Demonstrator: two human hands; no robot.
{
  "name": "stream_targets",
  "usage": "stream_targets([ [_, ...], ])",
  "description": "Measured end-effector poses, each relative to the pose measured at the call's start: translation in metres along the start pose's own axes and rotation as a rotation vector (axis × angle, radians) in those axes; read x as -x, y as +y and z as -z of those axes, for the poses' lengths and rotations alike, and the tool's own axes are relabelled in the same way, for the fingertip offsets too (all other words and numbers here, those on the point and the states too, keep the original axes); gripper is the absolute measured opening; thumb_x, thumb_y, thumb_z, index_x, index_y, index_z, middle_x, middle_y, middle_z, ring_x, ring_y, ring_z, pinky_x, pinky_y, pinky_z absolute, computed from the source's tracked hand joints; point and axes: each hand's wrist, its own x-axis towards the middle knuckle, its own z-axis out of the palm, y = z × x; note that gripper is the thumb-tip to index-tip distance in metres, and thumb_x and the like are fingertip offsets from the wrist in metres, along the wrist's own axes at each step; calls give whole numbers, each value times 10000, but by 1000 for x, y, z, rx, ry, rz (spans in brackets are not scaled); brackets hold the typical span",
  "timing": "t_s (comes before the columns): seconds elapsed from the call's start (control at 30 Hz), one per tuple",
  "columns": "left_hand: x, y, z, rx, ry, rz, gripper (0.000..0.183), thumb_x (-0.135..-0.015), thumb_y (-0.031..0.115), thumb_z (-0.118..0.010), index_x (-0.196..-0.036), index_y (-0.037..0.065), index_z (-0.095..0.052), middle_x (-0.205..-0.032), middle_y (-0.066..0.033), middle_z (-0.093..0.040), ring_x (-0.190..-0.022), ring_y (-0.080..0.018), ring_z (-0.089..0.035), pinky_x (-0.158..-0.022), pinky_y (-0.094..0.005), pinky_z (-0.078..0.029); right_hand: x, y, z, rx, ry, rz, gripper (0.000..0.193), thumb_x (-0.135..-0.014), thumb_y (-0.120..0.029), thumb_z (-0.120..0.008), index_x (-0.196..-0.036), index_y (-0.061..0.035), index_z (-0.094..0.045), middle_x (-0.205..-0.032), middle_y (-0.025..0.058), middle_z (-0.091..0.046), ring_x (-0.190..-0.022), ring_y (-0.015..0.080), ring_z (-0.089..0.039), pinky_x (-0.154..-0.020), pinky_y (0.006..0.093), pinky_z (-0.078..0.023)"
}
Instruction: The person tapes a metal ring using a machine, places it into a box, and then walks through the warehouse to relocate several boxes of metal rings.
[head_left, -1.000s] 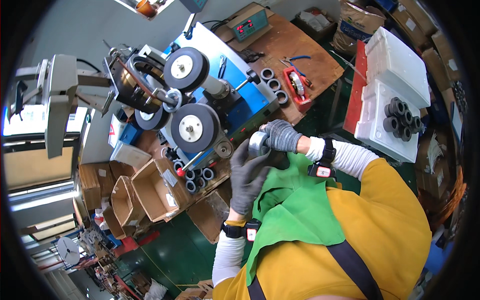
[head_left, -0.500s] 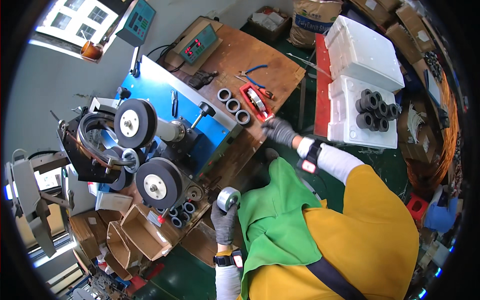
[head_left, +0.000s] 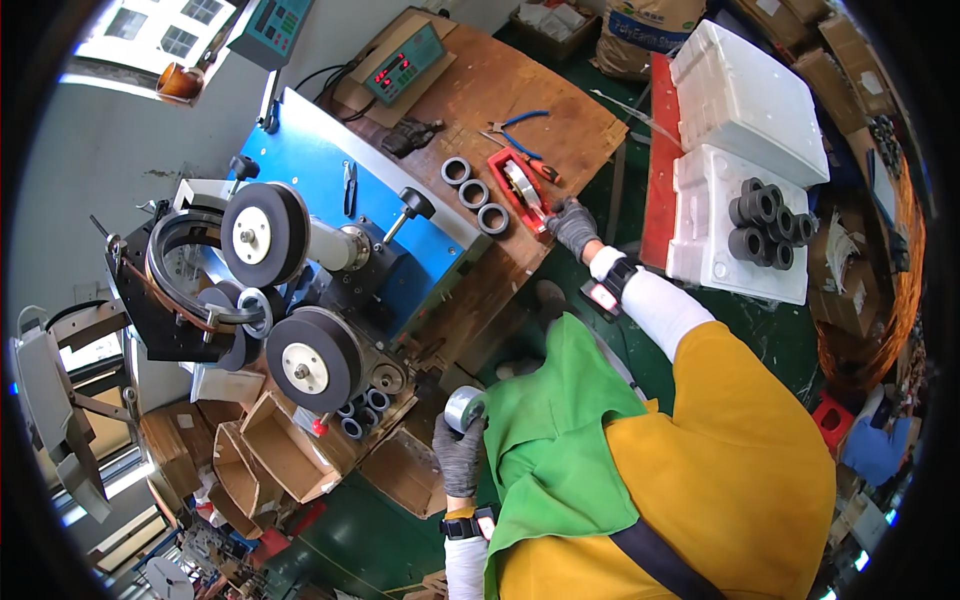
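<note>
My left hand (head_left: 457, 457), in a grey knit glove, is closed round a thick silvery-white ring (head_left: 465, 408) beside the green apron. My gloved right hand (head_left: 575, 229) reaches to the near end of a red tape dispenser (head_left: 517, 193) on the bench. Its fingers are bent together at the dispenser's end; what they pinch, if anything, is too small to tell. A pale roll of tape (head_left: 521, 186) sits in the dispenser. Three dark grey rings (head_left: 474, 194) lie in a row just left of it.
A blue machine (head_left: 370, 260) with black wheels (head_left: 313, 361) fills the left. Pliers (head_left: 520, 127) and a screwdriver (head_left: 545, 172) lie by the dispenser. Several dark rings (head_left: 763, 205) sit on white foam boxes (head_left: 700, 235) at right. Cardboard boxes (head_left: 290, 450) stand below the machine.
My right hand has drawn in its fingers at the dispenser's near end. My left hand still holds the silvery ring, now tilted differently. The view has shifted slightly.
</note>
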Motion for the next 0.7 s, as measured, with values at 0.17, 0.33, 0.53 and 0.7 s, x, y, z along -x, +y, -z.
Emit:
stream_targets([
  [0.17,3,-4,0,43,27,13,289,-723,122,-667,-938,-11,-527,-833,-75,-597,-724,-129,-564,-650,-253,-460,9,33,-5,3,-11,-53,390,-636,-338,-700,-878,-65,-563,-798,135,-631,-784,273,-603,-707,345,-466],
  [0.33,5,-7,2,-34,2,27,291,-718,115,-661,-940,-15,-525,-824,-83,-598,-716,-135,-568,-643,-259,-462,-36,79,-41,-307,-20,-212,432,-690,-295,-702,-917,38,-548,-743,115,-614,-641,181,-582,-601,295,-450],
  [0.53,8,-30,12,-82,32,6,303,-702,103,-659,-944,-18,-523,-818,-85,-596,-709,-139,-567,-643,-262,-461,3,44,-25,-490,-118,-42,319,-746,-207,-655,-946,27,-568,-717,68,-600,-609,135,-557,-562,259,-443],
  [0.7,9,-31,14,-100,12,50,319,-693,110,-666,-948,-17,-523,-830,-83,-592,-734,-131,-558,-654,-260,-457,-2,47,-22,-383,-73,-159,281,-707,-207,-672,-898,-25,-574,-721,54,-601,-624,140,-546,-546,277,-437],
])
